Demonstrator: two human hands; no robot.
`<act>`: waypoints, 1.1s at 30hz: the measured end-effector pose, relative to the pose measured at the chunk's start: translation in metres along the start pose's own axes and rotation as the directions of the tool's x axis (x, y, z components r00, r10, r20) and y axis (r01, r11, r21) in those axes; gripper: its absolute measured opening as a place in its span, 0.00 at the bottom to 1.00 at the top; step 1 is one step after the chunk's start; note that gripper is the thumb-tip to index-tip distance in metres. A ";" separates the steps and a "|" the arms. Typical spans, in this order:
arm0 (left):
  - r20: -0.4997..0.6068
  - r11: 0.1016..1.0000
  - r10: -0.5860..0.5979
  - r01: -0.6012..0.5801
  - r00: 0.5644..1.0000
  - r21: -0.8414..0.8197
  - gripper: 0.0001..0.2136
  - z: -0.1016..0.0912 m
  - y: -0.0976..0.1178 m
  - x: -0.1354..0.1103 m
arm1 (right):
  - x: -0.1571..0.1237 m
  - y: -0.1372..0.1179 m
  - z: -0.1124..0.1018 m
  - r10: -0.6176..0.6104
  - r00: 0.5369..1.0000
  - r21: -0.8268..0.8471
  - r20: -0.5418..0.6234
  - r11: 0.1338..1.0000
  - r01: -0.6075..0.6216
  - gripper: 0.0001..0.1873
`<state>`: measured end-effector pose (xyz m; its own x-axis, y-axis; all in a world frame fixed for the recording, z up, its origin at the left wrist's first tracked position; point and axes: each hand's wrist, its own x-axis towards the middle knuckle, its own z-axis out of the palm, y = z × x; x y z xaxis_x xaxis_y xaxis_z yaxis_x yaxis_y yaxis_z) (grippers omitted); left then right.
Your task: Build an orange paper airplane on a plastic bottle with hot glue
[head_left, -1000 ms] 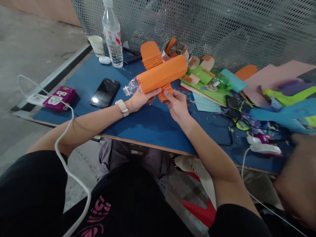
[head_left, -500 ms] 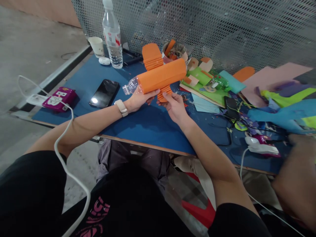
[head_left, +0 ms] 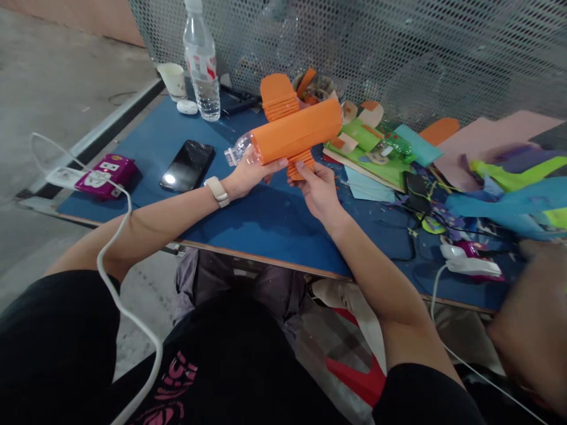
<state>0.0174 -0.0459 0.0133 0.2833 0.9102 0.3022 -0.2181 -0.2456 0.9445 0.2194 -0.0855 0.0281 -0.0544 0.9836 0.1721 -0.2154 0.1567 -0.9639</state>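
A clear plastic bottle (head_left: pixel 242 150) wrapped in orange paper (head_left: pixel 301 131) is held up over the blue table, tilted with its neck to the lower left. My left hand (head_left: pixel 254 174) is closed around the underside near the neck, its thumb along the orange wrap. A pleated orange paper wing (head_left: pixel 280 97) with a rounded end sticks out on the far side. On the near side, my right hand (head_left: pixel 316 186) pinches a second pleated wing (head_left: pixel 301 165) between thumb and fingers. That wing's outer end is partly hidden by the fingers.
A phone (head_left: pixel 187 165), a purple power bank (head_left: pixel 107 176), a water bottle (head_left: pixel 201 65) and a paper cup (head_left: pixel 173 82) stand or lie on the left. Coloured paper (head_left: pixel 487 147) and scraps fill the right. A mesh panel (head_left: pixel 376 53) rises behind; another person's blurred arm (head_left: pixel 535 319) is at right.
Both hands have shifted the wrapped bottle slightly to the right and away from me. The grip on the bottle and the near wing looks the same.
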 end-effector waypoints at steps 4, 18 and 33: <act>-0.013 0.994 0.067 -0.068 0.998 -0.081 0.32 -0.003 -0.001 0.003 | 0.002 -0.002 -0.002 0.014 0.998 -0.035 -0.064 0.999 -0.016 0.33; 0.040 0.995 -0.017 0.021 0.999 -0.097 0.33 -0.002 0.012 -0.004 | 0.003 0.000 -0.006 -0.014 0.999 -0.029 -0.041 0.999 0.013 0.32; 0.018 0.988 0.025 -0.022 1.000 -0.151 0.35 -0.002 0.007 0.000 | 0.003 -0.007 -0.005 0.078 0.994 -0.047 -0.073 0.996 -0.081 0.34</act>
<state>0.0142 -0.0472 0.0198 0.2945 0.8978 0.3275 -0.3624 -0.2122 0.9076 0.2255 -0.0836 0.0343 0.0004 0.9967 0.0815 -0.1644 0.0805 -0.9831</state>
